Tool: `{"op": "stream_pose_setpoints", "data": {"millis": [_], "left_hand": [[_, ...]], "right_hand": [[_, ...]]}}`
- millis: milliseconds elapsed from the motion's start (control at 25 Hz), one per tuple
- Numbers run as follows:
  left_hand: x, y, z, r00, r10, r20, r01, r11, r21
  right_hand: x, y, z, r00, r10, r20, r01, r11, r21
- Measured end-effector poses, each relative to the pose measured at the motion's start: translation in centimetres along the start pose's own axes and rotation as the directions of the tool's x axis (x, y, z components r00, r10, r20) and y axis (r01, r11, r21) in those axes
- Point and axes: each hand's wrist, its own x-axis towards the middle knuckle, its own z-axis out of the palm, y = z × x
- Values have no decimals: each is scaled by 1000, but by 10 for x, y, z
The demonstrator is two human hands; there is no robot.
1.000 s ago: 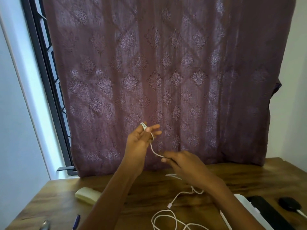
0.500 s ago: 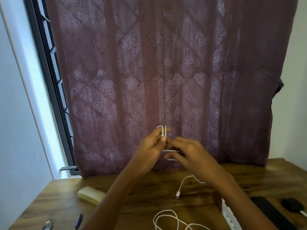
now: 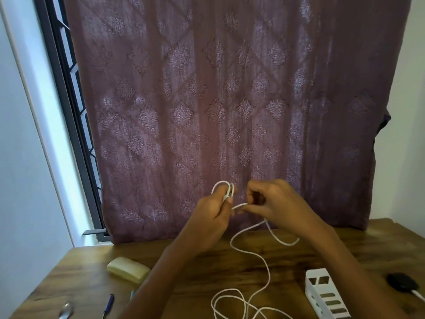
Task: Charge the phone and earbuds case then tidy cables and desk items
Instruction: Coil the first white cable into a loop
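**Hands coiling a charging cable.** Both hands were raised above the wooden table [image 3: 207,268], close together in front of the patterned curtain [image 3: 230,100]. The left hand [image 3: 213,217] gripped a small coil of the white cable [image 3: 264,261], with the loops standing up past its fingertips. The right hand [image 3: 280,203], at 3 o'clock of the left, pinched the same cable just beside the coil. From there the cable hung toward 6 o'clock, curved across the table and ended in loose loops at the near edge, cut off by the frame. The forearms hid part of the table's middle.

At 8 o'clock of the hands lay a cream oblong box [image 3: 128,269], and toward 7 o'clock a pen [image 3: 108,306] and a spoon [image 3: 66,310]. At 4 o'clock lay a white power strip [image 3: 324,295], and beyond it a black case [image 3: 401,287] with a white plug at its near end.
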Motion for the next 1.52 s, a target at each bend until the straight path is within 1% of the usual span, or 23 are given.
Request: {"op": "stream_pose_setpoints", "data": {"millis": [40, 120, 200, 280, 320, 400, 480, 560, 640, 680, 720, 760, 840, 920, 960, 1040, 1160, 1240, 1320, 1400, 1480, 1520], "left_hand": [[-1, 0, 0, 999, -23, 40, 23, 1000, 4], [-1, -1, -1, 988, -90, 126, 92, 996, -8], [-1, -1, -2, 965, -176, 193, 196, 976, -93], [2, 4, -2, 940, -245, 237, 305, 915, -262], [3, 7, -3, 929, -268, 254, 348, 866, -359], [6, 13, -5, 911, -298, 286, 410, 733, -543], [6, 16, -7, 906, -291, 309, 424, 594, -684], [5, 19, -11, 909, -274, 313, 410, 464, -786], [5, 23, -17, 927, -246, 283, 360, 377, -853], [5, 24, -20, 937, -237, 257, 330, 361, -872], [6, 24, -23, 945, -233, 230, 303, 352, -886], [6, 23, -27, 949, -239, 205, 281, 349, -894], [6, 20, -32, 950, -267, 162, 255, 365, -895], [5, 16, -38, 949, -290, 127, 238, 389, -890], [4, 14, -41, 947, -299, 114, 231, 394, -889], [1, 12, -46, 945, -312, 100, 222, 386, -896], [-2, 12, -46, 937, -334, 101, 209, 305, -929], [-2, 14, -45, 934, -343, 103, 192, 239, -952], [-1, 15, -43, 934, -344, 99, 172, 190, -967], [1, 16, -39, 932, -350, 96, 166, 175, -970], [3, 18, -34, 930, -355, 95, 175, 200, -964], [5, 19, -30, 930, -354, 98, 184, 218, -958]], "right_hand": [[0, 0, -2, 1000, -11, -1, 11, 995, -99], [1, 2, -3, 998, -32, -52, 18, 968, -249], [3, 7, 0, 989, -97, -112, 60, 953, -297], [6, 15, 4, 969, -168, -180, 107, 946, -306], [7, 19, 7, 960, -186, -211, 118, 948, -297], [7, 24, 12, 940, -209, -271, 138, 957, -256], [8, 24, 16, 942, -180, -285, 135, 976, -172], [10, 22, 17, 959, -108, -263, 94, 994, -64], [9, 22, 18, 971, 17, -237, 12, 992, 123], [6, 24, 20, 974, 77, -214, -20, 966, 259], [2, 25, 23, 975, 125, -185, -40, 912, 408], [-1, 27, 26, 973, 170, -154, -58, 831, 553], [-8, 32, 30, 963, 250, -99, -81, 619, 781], [-14, 36, 30, 932, 358, -62, -108, 435, 894], [-16, 38, 27, 910, 411, -50, -119, 376, 919], [-21, 45, 25, 875, 482, -41, -133, 322, 938], [-27, 62, 27, 833, 552, -26, -180, 316, 932], [-30, 71, 33, 802, 597, -24, -246, 366, 897], [-34, 74, 42, 789, 614, -32, -315, 448, 836], [-36, 75, 51, 794, 608, -16, -375, 510, 774], [-36, 69, 56, 803, 596, -7, -405, 556, 726], [-34, 64, 58, 805, 592, -27, -403, 580, 709]]}}
